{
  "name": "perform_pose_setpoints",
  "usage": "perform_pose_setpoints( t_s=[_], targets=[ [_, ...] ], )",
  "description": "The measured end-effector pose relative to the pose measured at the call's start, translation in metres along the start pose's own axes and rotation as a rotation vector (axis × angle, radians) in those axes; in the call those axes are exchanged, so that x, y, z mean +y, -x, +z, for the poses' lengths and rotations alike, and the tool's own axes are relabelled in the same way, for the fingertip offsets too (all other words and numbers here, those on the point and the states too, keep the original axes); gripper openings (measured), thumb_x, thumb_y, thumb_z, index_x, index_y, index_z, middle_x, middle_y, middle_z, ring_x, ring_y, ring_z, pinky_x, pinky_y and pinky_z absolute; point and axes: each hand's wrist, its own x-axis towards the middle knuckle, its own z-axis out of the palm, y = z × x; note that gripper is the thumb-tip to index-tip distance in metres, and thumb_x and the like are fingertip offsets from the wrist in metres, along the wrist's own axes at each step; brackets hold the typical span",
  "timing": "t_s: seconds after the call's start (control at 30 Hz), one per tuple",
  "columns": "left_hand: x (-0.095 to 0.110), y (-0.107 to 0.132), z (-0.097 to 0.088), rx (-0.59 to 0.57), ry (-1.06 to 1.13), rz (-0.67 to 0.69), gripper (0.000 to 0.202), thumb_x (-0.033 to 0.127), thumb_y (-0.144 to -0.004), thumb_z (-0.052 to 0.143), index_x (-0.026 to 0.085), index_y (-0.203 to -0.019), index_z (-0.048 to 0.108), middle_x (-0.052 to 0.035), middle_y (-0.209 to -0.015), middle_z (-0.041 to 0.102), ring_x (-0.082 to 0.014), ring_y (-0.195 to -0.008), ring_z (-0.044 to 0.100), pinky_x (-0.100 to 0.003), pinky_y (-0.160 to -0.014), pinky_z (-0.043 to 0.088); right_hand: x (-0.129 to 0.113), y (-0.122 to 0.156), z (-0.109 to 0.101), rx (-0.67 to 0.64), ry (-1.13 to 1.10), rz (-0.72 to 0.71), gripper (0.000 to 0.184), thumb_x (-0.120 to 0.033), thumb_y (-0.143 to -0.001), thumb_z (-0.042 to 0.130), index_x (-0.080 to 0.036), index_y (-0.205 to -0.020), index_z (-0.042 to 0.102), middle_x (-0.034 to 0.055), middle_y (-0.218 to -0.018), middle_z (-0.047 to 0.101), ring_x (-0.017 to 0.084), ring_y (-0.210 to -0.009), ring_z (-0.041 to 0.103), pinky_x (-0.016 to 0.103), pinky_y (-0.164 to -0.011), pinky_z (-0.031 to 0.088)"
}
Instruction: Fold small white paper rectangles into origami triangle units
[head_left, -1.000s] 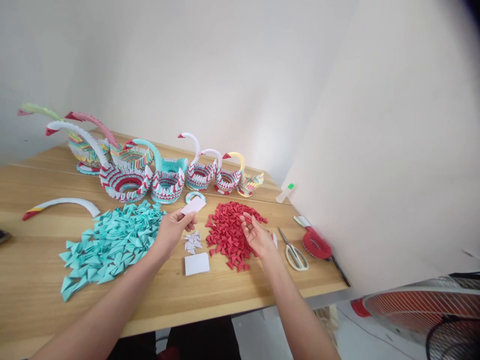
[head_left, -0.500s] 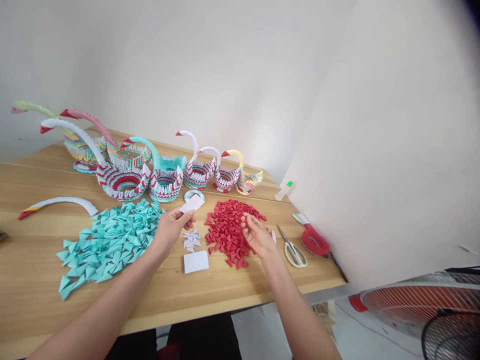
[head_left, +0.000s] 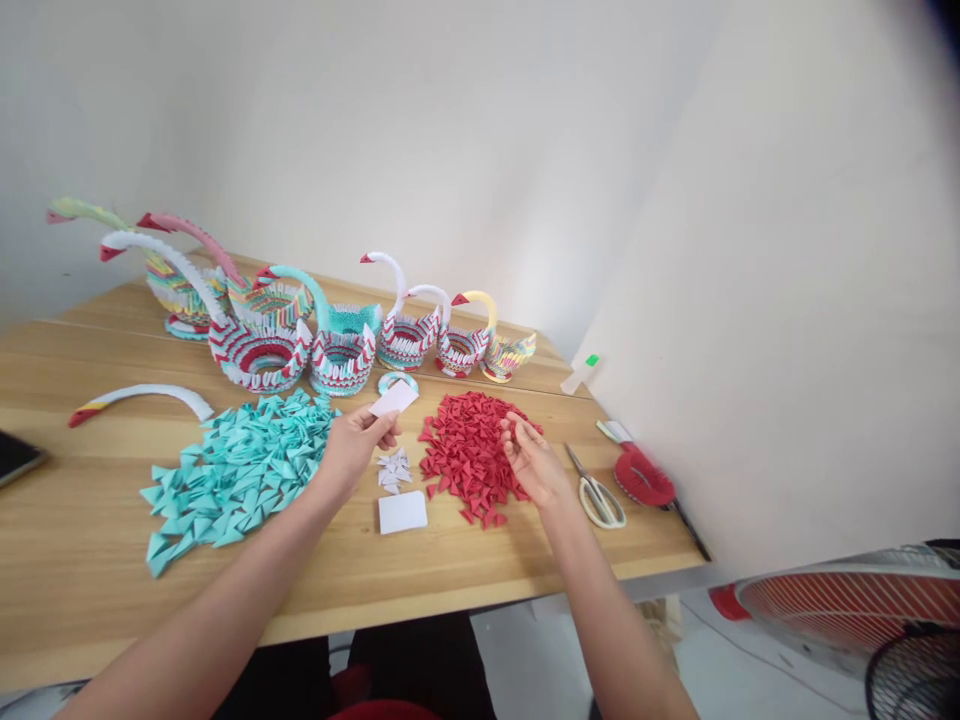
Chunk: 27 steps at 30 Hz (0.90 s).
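Observation:
Between the thumb and fingers of my left hand (head_left: pixel 354 448) is a small white paper rectangle (head_left: pixel 395 398), held above the table. My right hand (head_left: pixel 538 468) is over the right side of a heap of red folded paper triangles (head_left: pixel 466 450); its fingers are curled, and a bit of red shows between the fingertips, apparently one triangle. Several white folded triangles (head_left: pixel 394 468) lie between the hands, with a stack of white paper rectangles (head_left: pixel 403 512) nearer me. Left of my left hand spreads a heap of turquoise folded triangles (head_left: pixel 247 465).
Several folded-paper swans (head_left: pixel 262 355) stand along the back of the wooden table (head_left: pixel 352 590). A white paper neck (head_left: pixel 150 392) and a phone (head_left: pixel 16 458) lie left. Scissors (head_left: pixel 598 500) and a red paper ring (head_left: pixel 643 476) lie right. A fan (head_left: pixel 855 610) stands beyond the right edge.
The whole view has shifted slightly, so the table's things appear farther right, and more of the phone shows. Both hands keep nearly the same places over the table.

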Motion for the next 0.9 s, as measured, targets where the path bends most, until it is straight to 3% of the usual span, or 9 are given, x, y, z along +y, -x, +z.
perform_pose_setpoints(
  t_s=[0.23,0.37,0.47,0.57,0.7,0.9],
  targets=[
    [-0.001,0.0,0.0,0.002,0.004,-0.016,0.032,0.043,-0.065,0.069,0.012,-0.061,0.062,-0.0029,-0.057,0.061,-0.012,-0.05,0.053,-0.024,-0.052,0.042,-0.007,0.01,-0.009,0.041,0.132,-0.142,0.023,-0.022,-0.067,0.079,-0.02,-0.089,0.07,0.0013,-0.082,0.071,0.008,-0.063,0.06,0.018,-0.056,0.052],
    [0.0,-0.001,0.0,0.024,0.017,-0.015,0.033,0.044,-0.064,0.07,0.012,-0.062,0.062,-0.0029,-0.057,0.062,-0.0119,-0.05,0.053,-0.024,-0.052,0.042,-0.005,0.01,-0.013,0.063,0.458,-0.223,0.022,-0.03,-0.075,0.071,-0.022,-0.095,0.071,0.0035,-0.084,0.073,0.013,-0.068,0.063,0.028,-0.066,0.053],
    [0.003,0.0,0.0,0.025,0.016,-0.013,0.033,0.044,-0.064,0.07,0.012,-0.062,0.062,-0.0025,-0.056,0.061,-0.012,-0.05,0.053,-0.024,-0.052,0.042,-0.005,0.004,-0.008,-0.051,0.928,-0.368,0.018,-0.03,-0.081,0.063,-0.024,-0.094,0.074,0.0055,-0.099,0.073,0.021,-0.092,0.065,0.041,-0.089,0.049],
    [0.004,0.0,0.001,0.017,0.018,-0.003,0.033,0.044,-0.066,0.069,0.012,-0.062,0.061,-0.0022,-0.056,0.061,-0.0117,-0.05,0.053,-0.024,-0.052,0.042,-0.003,-0.01,0.008,-0.181,1.308,-0.581,0.017,-0.025,-0.085,0.06,-0.025,-0.093,0.075,0.0057,-0.112,0.069,0.024,-0.11,0.059,0.044,-0.101,0.04],
    [0.002,-0.001,0.0,0.023,0.024,-0.003,0.033,0.044,-0.066,0.069,0.012,-0.062,0.061,-0.0022,-0.056,0.061,-0.0115,-0.05,0.053,-0.023,-0.051,0.042,0.007,-0.037,0.042,-0.334,1.597,-0.704,0.019,-0.02,-0.088,0.056,-0.022,-0.096,0.074,0.008,-0.105,0.071,0.022,-0.1,0.061,0.038,-0.094,0.042],
    [-0.003,-0.004,-0.003,0.026,0.027,0.002,0.033,0.044,-0.068,0.068,0.012,-0.062,0.061,-0.0019,-0.055,0.06,-0.0113,-0.049,0.053,-0.023,-0.051,0.041,0.024,-0.069,0.071,-0.553,1.782,-0.653,0.012,-0.021,-0.086,0.062,-0.021,-0.087,0.073,0.006,-0.091,0.072,0.021,-0.09,0.062,0.031,-0.081,0.04]
  ],
)
